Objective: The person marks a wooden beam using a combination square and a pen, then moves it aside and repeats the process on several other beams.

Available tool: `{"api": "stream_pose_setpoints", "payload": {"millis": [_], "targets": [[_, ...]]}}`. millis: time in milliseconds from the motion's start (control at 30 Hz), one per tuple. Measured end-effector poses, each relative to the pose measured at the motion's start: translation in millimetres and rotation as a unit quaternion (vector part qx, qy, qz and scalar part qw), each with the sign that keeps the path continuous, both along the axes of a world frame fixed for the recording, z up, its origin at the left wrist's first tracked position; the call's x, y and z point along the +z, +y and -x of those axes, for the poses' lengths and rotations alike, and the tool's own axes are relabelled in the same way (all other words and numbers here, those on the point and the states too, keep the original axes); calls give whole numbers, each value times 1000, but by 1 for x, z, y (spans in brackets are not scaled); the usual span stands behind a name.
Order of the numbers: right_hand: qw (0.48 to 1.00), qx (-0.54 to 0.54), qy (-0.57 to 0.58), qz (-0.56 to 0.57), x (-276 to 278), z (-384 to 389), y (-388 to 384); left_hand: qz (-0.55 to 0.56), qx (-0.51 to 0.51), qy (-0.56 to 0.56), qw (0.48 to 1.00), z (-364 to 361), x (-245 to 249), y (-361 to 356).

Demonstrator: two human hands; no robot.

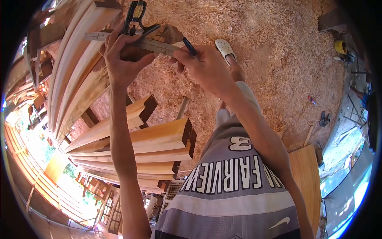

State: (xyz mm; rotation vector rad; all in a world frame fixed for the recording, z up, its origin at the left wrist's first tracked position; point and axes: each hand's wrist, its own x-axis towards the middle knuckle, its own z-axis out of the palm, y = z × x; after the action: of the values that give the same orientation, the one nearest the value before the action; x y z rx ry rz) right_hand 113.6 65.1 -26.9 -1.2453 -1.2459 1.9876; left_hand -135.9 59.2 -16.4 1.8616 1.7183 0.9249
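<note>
A combination square with a black head (pixel 134 19) and a long steel blade (pixel 157 46) lies across the brown end of a wooden beam. My left hand (pixel 122 59) is closed on the square where head and blade meet, its thumb pointing right below the blade. Between the fingers of my right hand (pixel 207 67) is a dark pen (pixel 190 47), its upper end sticking up. That same hand pinches the blade's right end. The pen's tip is hidden by the fingers.
Long curved planks (pixel 75 51) run along the left. Several sawn beams (pixel 159 133) lie below them, ends toward me. Wood shavings (pixel 270 59) cover the ground. A wooden board (pixel 304 179) is at lower right, a yellow object (pixel 340 47) at far right.
</note>
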Motion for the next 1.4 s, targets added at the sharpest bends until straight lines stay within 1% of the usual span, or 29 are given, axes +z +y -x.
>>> {"api": "stream_pose_setpoints", "payload": {"millis": [133, 200, 233, 300, 433, 500, 533, 600, 633, 700, 933, 1000, 1033, 1100, 1133, 1200, 1233, 1267, 1300, 1333, 1367, 1400], "targets": [[999, -16, 37, -6, -14, 4, -2, -17, -15, 41, 999, 5, -4, 1], [998, -20, 40, -48, -16, 6, -2, -16, -21, 86, 996, 4, -1, 2], [998, -20, 40, -48, -16, 4, -2, -16, -21, 86, 996, 3, -2, 1], [1000, 11, 12, -3, -11, 1, 0, -24, -20, 41, 999, 2, -3, 2], [1000, 0, 17, -18, -8, 1, -1, -21, -21, 63, 998, 0, -2, 1], [1000, 12, 3, -7, -6, -1, 2, 66, 46, -103, 991, -10, 2, -1], [1000, 12, 3, -7, -7, 0, 1, 66, 46, -104, 991, -9, 2, -1], [1000, -2, 19, -22, -7, 1, 0, 45, 33, -38, 998, -7, 3, 0], [1000, -2, 19, -21, -6, -1, 0, 45, 33, -39, 998, -4, 3, 1], [1000, 18, 2, 10, 0, -3, 2, -42, -48, 103, 993, 1, 4, 5], [1000, 4, -2, 1, -3, 0, 1, -29, -27, 89, 995, 3, 0, 2], [997, 6, -45, -58, 0, 0, 4, -25, -28, 77, 996, 3, -1, 1], [997, 7, -43, -59, 4, -6, 6, -26, -27, 79, 996, 3, -2, 2], [974, 27, -206, -90, 28, -23, 18, -21, -21, 75, 997, 2, -1, 2], [975, -44, -164, -145, 24, -31, 19, -20, -17, 78, 997, 2, 0, 2], [967, -108, -117, -197, 23, -40, 28, -55, -29, 120, 991, 3, -1, 3], [969, -127, -63, -205, 27, -45, 37, -55, -25, 121, 991, 3, -1, 1], [966, -147, -11, -211, 35, -46, 46, -49, -22, 98, 994, 3, -1, 1], [968, -196, -27, -157, 44, -32, 43, -45, -20, 74, 996, 2, 0, 1], [963, -247, -38, -102, 53, -17, 41, -48, -18, 74, 996, 0, 2, 2], [978, -145, 2, -152, 46, -21, 48, -17, -9, 53, 998, -2, 4, 1], [978, -41, 41, -200, 39, -22, 53, -1, -3, 43, 999, -3, 5, 0]]}}
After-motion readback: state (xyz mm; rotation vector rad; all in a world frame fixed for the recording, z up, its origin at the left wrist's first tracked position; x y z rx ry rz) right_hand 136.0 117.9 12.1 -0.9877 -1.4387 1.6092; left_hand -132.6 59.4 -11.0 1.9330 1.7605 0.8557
